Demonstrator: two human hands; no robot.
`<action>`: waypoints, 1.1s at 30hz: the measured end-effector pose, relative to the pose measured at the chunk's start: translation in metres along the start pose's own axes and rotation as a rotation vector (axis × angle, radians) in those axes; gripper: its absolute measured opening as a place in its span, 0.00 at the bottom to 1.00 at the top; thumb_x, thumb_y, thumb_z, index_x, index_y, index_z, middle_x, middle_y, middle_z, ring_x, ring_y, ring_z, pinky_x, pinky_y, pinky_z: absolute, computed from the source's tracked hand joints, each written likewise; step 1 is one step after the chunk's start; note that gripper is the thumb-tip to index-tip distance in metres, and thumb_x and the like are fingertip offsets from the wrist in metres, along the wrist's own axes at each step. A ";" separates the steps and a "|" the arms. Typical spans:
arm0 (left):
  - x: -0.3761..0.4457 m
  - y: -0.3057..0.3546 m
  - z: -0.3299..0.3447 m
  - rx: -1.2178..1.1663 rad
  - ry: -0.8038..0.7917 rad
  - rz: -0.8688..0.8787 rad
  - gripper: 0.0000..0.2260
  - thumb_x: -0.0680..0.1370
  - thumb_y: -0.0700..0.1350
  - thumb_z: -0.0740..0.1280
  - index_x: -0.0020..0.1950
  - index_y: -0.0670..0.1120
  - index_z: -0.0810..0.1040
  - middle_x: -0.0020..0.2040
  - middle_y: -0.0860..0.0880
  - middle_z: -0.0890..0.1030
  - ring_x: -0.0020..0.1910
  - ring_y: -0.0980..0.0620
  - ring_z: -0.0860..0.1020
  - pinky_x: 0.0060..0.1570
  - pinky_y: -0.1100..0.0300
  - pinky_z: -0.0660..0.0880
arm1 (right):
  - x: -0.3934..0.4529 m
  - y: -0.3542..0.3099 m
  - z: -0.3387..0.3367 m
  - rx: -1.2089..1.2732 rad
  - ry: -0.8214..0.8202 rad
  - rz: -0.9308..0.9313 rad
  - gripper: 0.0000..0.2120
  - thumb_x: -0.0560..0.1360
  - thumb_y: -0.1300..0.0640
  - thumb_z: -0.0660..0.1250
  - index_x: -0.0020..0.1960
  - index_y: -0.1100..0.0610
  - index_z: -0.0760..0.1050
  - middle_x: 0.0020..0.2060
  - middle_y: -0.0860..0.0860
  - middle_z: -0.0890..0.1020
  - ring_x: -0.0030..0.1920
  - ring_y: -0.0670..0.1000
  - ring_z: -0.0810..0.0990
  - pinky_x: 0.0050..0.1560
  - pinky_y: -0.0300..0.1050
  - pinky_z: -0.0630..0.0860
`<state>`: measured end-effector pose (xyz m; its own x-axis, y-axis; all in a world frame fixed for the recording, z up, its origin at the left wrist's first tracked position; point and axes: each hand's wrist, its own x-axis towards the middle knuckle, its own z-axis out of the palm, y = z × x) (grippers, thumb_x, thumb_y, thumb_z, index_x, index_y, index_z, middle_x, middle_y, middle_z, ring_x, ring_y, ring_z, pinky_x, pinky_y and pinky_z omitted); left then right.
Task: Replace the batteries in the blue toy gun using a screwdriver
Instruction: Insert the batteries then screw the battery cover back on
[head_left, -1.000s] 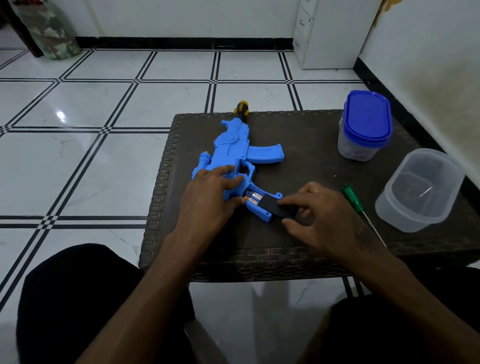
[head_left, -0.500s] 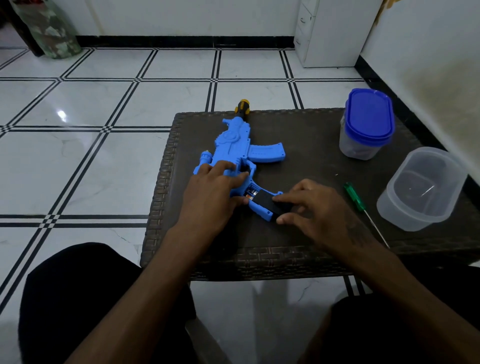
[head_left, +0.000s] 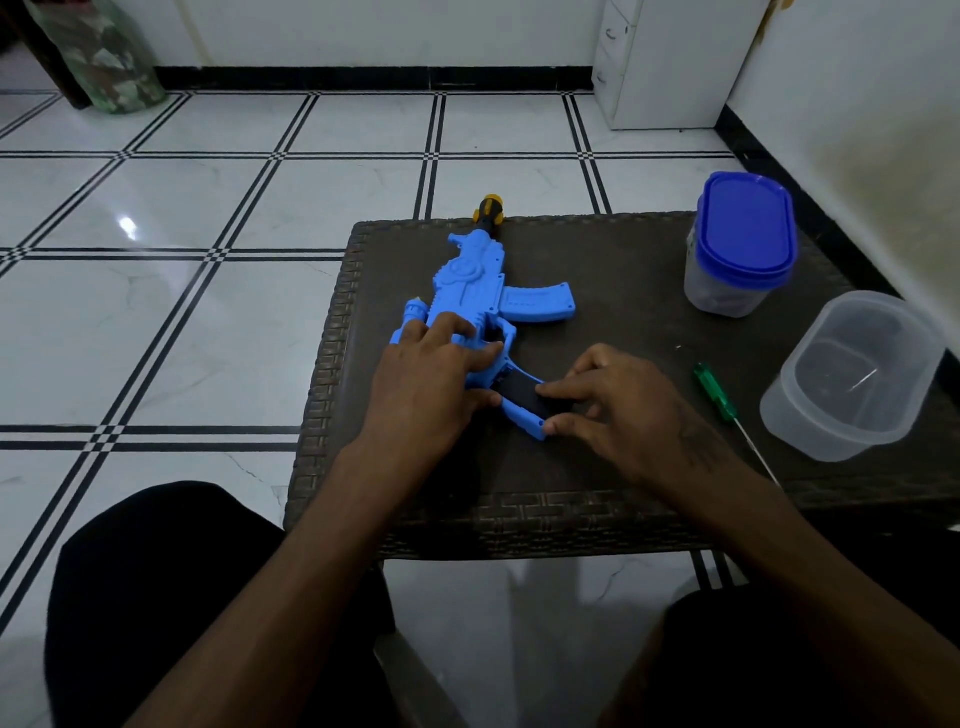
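The blue toy gun (head_left: 480, 306) lies flat on the dark tabletop (head_left: 623, 270), centre of frame, barrel toward the upper edge. The left hand (head_left: 436, 379) rests on the body with fingers extended and relaxed, pressing it down; its grip encloses nothing. The right hand (head_left: 618, 410) has its fingertips (head_left: 545, 387) laid on the black battery cover (head_left: 522, 395) at the handle, thumb at the lower edge of the handle, a narrow pinch bearing on the cover.

Change noted: a second ago the battery cells showed in the open compartment with the cover drawn back toward the right; now the cover sits over the compartment and no cells are visible. Whether it is fully latched cannot be confirmed from this angle.

Assessment: fresh cells appear installed and the closing step is nearly done. The green screwdriver (head_left: 717, 392) lies untouched at right, beside the open clear container (head_left: 852, 379); the screw likely remains to be refitted.
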<state>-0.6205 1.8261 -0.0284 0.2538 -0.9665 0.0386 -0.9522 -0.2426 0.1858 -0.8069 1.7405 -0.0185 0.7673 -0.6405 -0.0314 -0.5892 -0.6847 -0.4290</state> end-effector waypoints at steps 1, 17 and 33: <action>0.000 0.000 0.000 0.000 0.000 0.000 0.26 0.76 0.58 0.67 0.73 0.60 0.67 0.71 0.53 0.66 0.66 0.47 0.65 0.65 0.52 0.65 | 0.001 0.000 -0.001 -0.013 -0.008 -0.008 0.23 0.74 0.48 0.73 0.67 0.47 0.77 0.57 0.49 0.74 0.45 0.42 0.69 0.47 0.35 0.62; 0.002 0.001 -0.004 -0.018 0.010 -0.011 0.26 0.75 0.57 0.69 0.73 0.60 0.69 0.70 0.54 0.67 0.67 0.47 0.64 0.66 0.52 0.66 | 0.012 0.021 -0.010 0.081 -0.123 -0.191 0.24 0.71 0.58 0.76 0.66 0.51 0.78 0.57 0.50 0.80 0.51 0.49 0.81 0.47 0.29 0.73; 0.003 0.005 -0.005 -0.019 0.003 -0.011 0.26 0.75 0.55 0.70 0.73 0.58 0.69 0.69 0.53 0.67 0.65 0.45 0.64 0.62 0.52 0.68 | 0.025 0.014 -0.014 -0.122 -0.217 -0.259 0.24 0.77 0.57 0.69 0.72 0.47 0.71 0.62 0.50 0.80 0.61 0.50 0.77 0.59 0.45 0.72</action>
<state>-0.6234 1.8230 -0.0228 0.2652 -0.9634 0.0394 -0.9457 -0.2519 0.2053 -0.7995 1.7098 -0.0132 0.9234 -0.3602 -0.1322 -0.3837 -0.8598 -0.3370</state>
